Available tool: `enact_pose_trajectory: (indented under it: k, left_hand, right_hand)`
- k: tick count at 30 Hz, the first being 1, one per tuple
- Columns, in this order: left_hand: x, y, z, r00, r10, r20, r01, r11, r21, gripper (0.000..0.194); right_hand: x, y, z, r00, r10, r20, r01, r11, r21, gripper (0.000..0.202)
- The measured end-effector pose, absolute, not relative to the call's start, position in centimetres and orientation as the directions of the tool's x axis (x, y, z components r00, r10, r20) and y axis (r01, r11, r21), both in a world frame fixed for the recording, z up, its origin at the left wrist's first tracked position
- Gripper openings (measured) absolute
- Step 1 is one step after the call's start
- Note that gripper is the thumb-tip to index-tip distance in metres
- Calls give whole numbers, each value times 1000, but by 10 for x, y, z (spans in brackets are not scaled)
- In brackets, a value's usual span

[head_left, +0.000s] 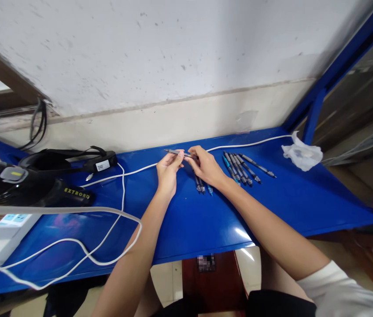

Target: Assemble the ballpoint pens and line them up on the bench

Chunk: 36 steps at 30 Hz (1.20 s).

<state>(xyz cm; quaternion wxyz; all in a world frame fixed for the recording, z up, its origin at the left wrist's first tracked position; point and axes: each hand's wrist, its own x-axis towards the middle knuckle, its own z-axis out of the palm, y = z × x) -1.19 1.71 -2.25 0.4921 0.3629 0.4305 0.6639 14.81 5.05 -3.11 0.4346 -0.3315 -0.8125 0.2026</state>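
Between my two hands a slim grey pen (172, 151) is held roughly level above the blue table. My left hand (169, 169) pinches its middle between thumb and fingers, the tip pointing left. The fingers of my right hand (205, 166) close round its other end, which they partly hide. Beneath my right hand lie a few more pens (202, 185), partly covered by it. To the right, several grey and dark pens (244, 169) lie side by side at a slant, one with a blue-green barrel (229, 165) at their left edge.
White cables (123, 189) loop over the left of the blue table (199, 229). A black strapped device (97, 163), a black item with yellow lettering (75, 195) and a white box (11, 233) are at left. Crumpled white plastic (301, 153) lies at right, by the blue frame.
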Motion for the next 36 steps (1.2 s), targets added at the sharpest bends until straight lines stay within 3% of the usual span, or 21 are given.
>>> enact_pose_trajectory:
  k: [23, 36]
  left_hand:
    - [-12, 17, -19, -272, 962, 11, -392, -121, 912, 29]
    - [-14, 17, -17, -231, 973, 9, -439, -112, 891, 30]
  right_hand:
    - [151, 50, -28, -431, 717, 548, 402, 696, -595, 29]
    - [149, 47, -25, -347, 774, 530, 363, 632, -685, 27]
